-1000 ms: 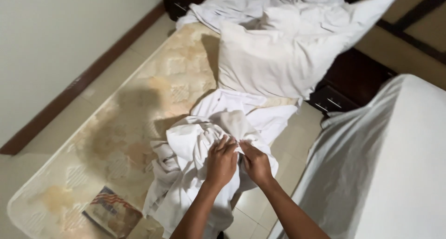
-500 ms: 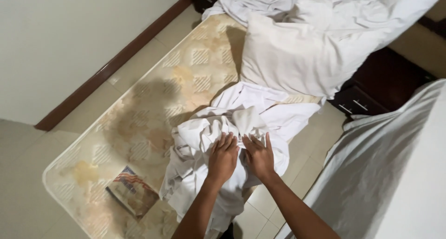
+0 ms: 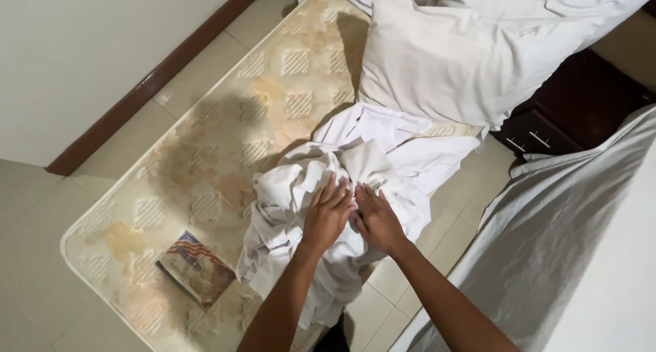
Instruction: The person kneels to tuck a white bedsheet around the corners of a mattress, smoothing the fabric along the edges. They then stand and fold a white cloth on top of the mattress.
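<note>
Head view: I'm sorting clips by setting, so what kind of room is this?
Most likely a bedroom. A bare, stained mattress carries a white pillow, and both hands, left hand and right hand, press on a heap of white sheets.

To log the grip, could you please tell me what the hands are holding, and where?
Both the left hand and the right hand press on top of the bunched white sheet, near its middle; a closed grasp cannot be told.

Bare mattress (image 3: 225, 140) lies open leftward; pillow (image 3: 437, 65) blocks beyond the crumpled sheet (image 3: 301, 188)
</note>
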